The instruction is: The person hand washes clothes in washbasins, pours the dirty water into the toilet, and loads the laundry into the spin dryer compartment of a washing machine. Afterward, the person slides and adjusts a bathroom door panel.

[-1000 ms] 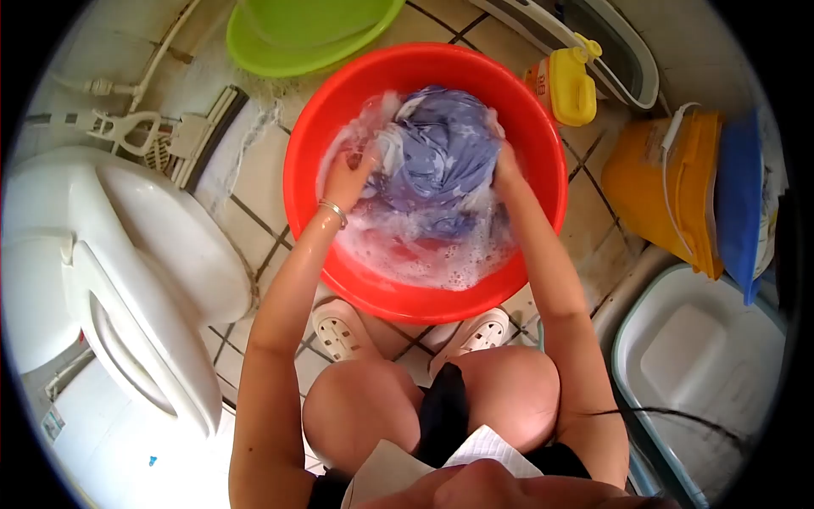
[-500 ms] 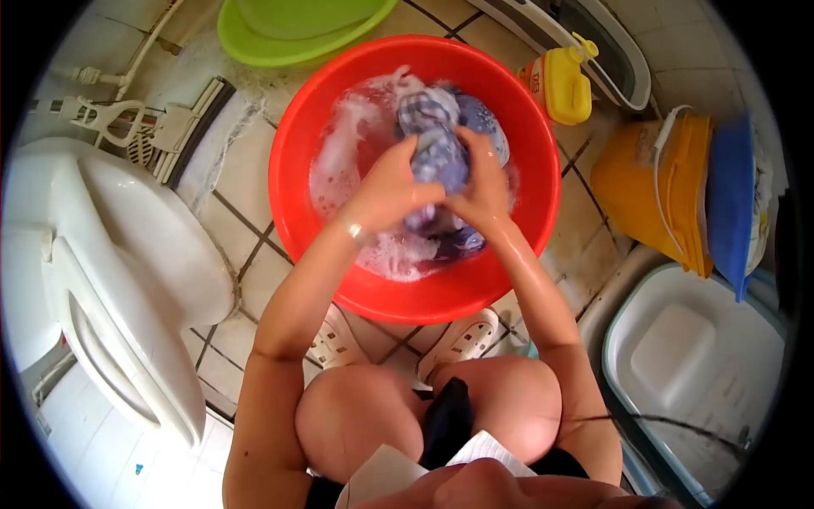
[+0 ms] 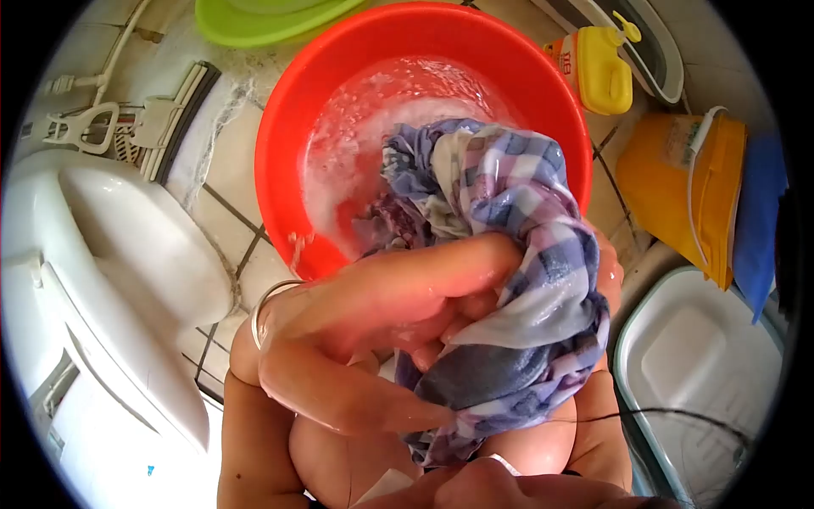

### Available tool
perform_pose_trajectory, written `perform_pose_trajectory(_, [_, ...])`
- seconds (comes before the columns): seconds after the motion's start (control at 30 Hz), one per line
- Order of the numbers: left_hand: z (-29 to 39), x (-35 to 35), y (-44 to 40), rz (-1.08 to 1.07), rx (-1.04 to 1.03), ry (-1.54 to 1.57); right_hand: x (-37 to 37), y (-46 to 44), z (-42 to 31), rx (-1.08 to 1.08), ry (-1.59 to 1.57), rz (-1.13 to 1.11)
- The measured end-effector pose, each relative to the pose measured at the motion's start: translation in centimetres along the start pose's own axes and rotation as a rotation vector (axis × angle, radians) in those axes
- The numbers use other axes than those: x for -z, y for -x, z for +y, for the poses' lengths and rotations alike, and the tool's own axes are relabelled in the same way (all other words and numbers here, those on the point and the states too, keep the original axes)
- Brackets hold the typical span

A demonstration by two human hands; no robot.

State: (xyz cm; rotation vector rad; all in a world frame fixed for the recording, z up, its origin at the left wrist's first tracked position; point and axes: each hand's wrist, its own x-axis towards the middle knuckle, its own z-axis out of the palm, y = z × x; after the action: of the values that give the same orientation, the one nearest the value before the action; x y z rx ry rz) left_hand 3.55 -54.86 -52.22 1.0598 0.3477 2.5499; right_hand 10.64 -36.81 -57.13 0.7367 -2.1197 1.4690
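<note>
A wet checked garment (image 3: 526,339) in blue, purple and white is raised close to the camera, its far end trailing down into the red basin (image 3: 284,153). My left hand (image 3: 373,297), with a bracelet at the wrist, is closed on the near left side of the fabric. On the right, my right hand (image 3: 609,271) grips the garment's outer edge, most of its fingers hidden behind the folds. Foamy water (image 3: 339,153) fills the bottom of the basin, and a darker purple cloth (image 3: 394,222) shows beside the hanging end.
A green basin (image 3: 271,30) lies beyond the red one. A yellow jug (image 3: 604,72) stands at its far right, near an orange bucket (image 3: 670,187) and a pale tub (image 3: 695,356). To the left are a white toilet (image 3: 144,229) and a squeegee (image 3: 182,123).
Both hands have lifted the checked garment out of the suds and drawn it toward my body. It was bunched low in the basin before; now it hangs spread and larger in view.
</note>
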Motion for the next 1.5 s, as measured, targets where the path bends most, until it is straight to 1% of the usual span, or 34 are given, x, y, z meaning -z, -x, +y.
perform_pose_trajectory(0.13, [3.0, 1.3, 2.2, 0.067, 0.430, -0.164, -0.7, -0.7, 0.1, -0.247, 0.091, -0.018])
perform_pose_trajectory(0.23, [3.1, 3.6, 3.4, 0.069, 0.704, -0.526, -1.4, -0.9, 0.3, -0.497, 0.210, -0.001])
perform_pose_trajectory(0.27, [2.6, 4.5, 3.8, 0.076, 0.758, -0.670, -1.8, -0.6, 1.7, -0.494, 0.158, 0.055])
perform_pose_trajectory(0.3, [1.9, 5.3, 4.1, 0.110, 0.766, -0.843, -2.2, -0.3, 3.2, -0.488, 0.106, 0.110])
perform_pose_trajectory(0.33, [1.0, 6.2, 4.6, 0.176, 0.728, -1.048, -2.4, -0.2, 5.0, -0.622, 0.178, 0.080])
perform_pose_trajectory(0.37, [0.0, 6.9, 5.0, 0.268, 0.665, -1.266, -2.7, -0.2, 6.4, -0.602, 0.270, 0.091])
perform_pose_trajectory(0.4, [-1.1, 7.7, 6.0, 0.366, 0.591, -1.499, -2.6, 0.0, 7.4, -0.723, 0.330, 0.001])
perform_pose_trajectory(0.43, [-2.6, 8.3, 7.1, 0.463, 0.506, -1.731, -2.5, 0.6, 9.2, -0.767, 0.336, -0.008])
perform_pose_trajectory(0.5, [-5.8, 10.7, 11.2, 0.454, 0.578, -2.098, -2.7, 0.9, 10.9, -0.852, 0.584, -0.032])
perform_pose_trajectory(0.53, [-7.0, 11.2, 12.9, 0.363, 0.855, -2.189, -2.9, 1.2, 11.7, -0.745, 0.864, -0.081])
perform_pose_trajectory(0.57, [-8.4, 12.3, 15.0, 0.279, 0.931, -2.279, -4.0, 0.7, 13.0, -0.537, 0.971, 0.038])
perform_pose_trajectory(0.6, [-9.3, 12.8, 15.6, 0.298, 1.049, -2.194, -5.1, 0.2, 14.2, -0.334, 1.095, 0.163])
perform_pose_trajectory(0.63, [-9.9, 13.4, 15.6, 0.316, 1.157, -2.106, -4.0, 1.5, 14.1, -0.350, 0.915, -0.140])
perform_pose_trajectory(0.67, [-10.0, 14.3, 15.5, 0.304, 1.189, -2.050, -5.0, 2.3, 14.4, -0.466, 0.922, -0.196])
perform_pose_trajectory(0.7, [-10.0, 15.2, 15.4, 0.291, 1.226, -1.989, -5.4, 3.0, 15.4, -0.401, 1.019, -0.252])
perform_pose_trajectory(0.73, [-9.8, 15.9, 15.5, 0.282, 1.268, -1.926, -5.7, 2.8, 16.0, -0.433, 1.050, -0.296])
perform_pose_trajectory(0.77, [-9.6, 17.3, 16.2, 0.222, 1.154, -2.033, -5.9, 2.4, 16.7, -0.463, 1.082, -0.331])
perform_pose_trajectory(0.83, [-9.3, 20.7, 16.7, 0.100, 0.878, -2.239, -6.3, 2.6, 19.8, -0.423, 1.055, -0.275])
perform_pose_trajectory(0.87, [-8.5, 20.6, 14.2, 0.166, 1.131, -2.126, -6.3, 2.5, 21.1, -0.403, 1.040, -0.252])
perform_pose_trajectory(0.97, [-7.6, 24.1, 14.1, 0.107, 0.784, -1.821, -7.3, 2.0, 22.1, -0.424, 1.060, -0.216])
perform_pose_trajectory(1.0, [-7.7, 24.3, 14.2, 0.085, 0.723, -1.893, -7.6, 2.2, 22.3, -0.435, 1.094, -0.245])
perform_pose_trajectory(1.07, [-6.9, 22.9, 13.9, 0.032, 0.631, -2.032, -7.9, 1.5, 20.1, -0.561, 1.040, -0.308])
perform_pose_trajectory(1.1, [-6.1, 22.0, 12.8, -0.020, 0.799, -1.915, -8.0, 0.5, 19.7, -0.606, 1.013, -0.325])
perform_pose_trajectory(1.13, [-5.2, 20.9, 11.5, -0.071, 0.959, -1.784, -8.1, 0.2, 19.6, -0.616, 1.076, -0.401])
perform_pose_trajectory(1.2, [-5.3, 19.9, 11.2, -0.116, 1.205, -1.723, -8.6, 0.0, 20.9, -0.496, 1.069, -0.537])
perform_pose_trajectory(1.23, [-6.2, 19.9, 11.5, -0.116, 1.302, -1.803, -8.5, -0.3, 21.3, -0.430, 1.070, -0.596])
perform_pose_trajectory(1.27, [-7.1, 20.3, 12.1, -0.115, 1.400, -1.884, -9.0, -0.9, 21.8, -0.503, 1.235, -0.794])
perform_pose_trajectory(1.3, [-7.5, 21.0, 13.3, -0.115, 1.503, -1.956, -9.1, -2.4, 21.8, -0.597, 1.117, -0.850])
perform_pose_trajectory(1.33, [-7.9, 23.9, 15.4, -0.117, 1.470, -1.912, -9.1, -4.0, 22.3, -0.685, 0.997, -0.903])
perform_pose_trajectory(1.37, [-7.9, 23.4, 15.7, 0.001, 1.354, -1.947, -9.0, -5.1, 23.5, -0.768, 0.878, -0.949])
perform_pose_trajectory(1.4, [-8.0, 22.2, 15.8, 0.113, 1.232, -1.971, -9.5, -4.2, 26.9, -0.588, 0.867, -0.890])
perform_pose_trajectory(1.43, [-8.4, 21.5, 15.9, 0.219, 1.109, -1.983, -9.9, -3.4, 28.0, -0.549, 0.937, -0.899])
perform_pose_trajectory(1.47, [-8.6, 22.6, 16.6, 0.226, 1.137, -1.822, -10.4, -2.9, 28.6, -0.510, 1.009, -0.910])
perform_pose_trajectory(1.5, [-8.9, 22.5, 16.9, 0.286, 1.049, -1.802, -10.8, -2.1, 28.8, -0.473, 1.084, -0.921])
